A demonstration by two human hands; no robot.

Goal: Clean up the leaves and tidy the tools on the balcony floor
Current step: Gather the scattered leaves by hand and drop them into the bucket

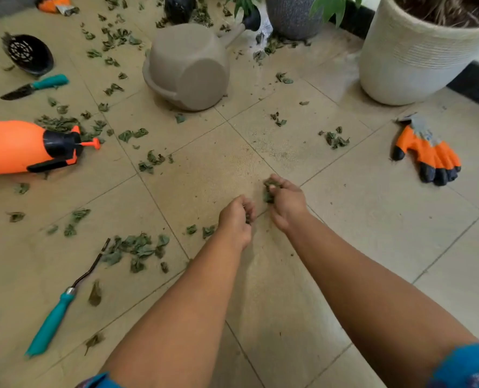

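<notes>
Dry green leaves lie scattered over the beige floor tiles, with a dense patch (137,249) at lower left. My right hand (287,204) grips a bunch of leaves (269,189) just above the floor at centre. My left hand (237,219) is beside it, fingers curled; a few dark bits show at its fingertips, but what it holds is hidden. Tools on the floor: a teal-handled weeder (56,317) at lower left, a teal-handled trowel (35,86) at upper left, an orange spray bottle (22,147) on its side, and an orange-black glove (426,152) at right.
A grey watering can (188,68) lies tipped over at top centre. A large white planter (417,51) stands at top right, a dark grey pot (291,15) behind it. A black perforated pot (28,53) lies at upper left, a second orange glove (54,4) at the top.
</notes>
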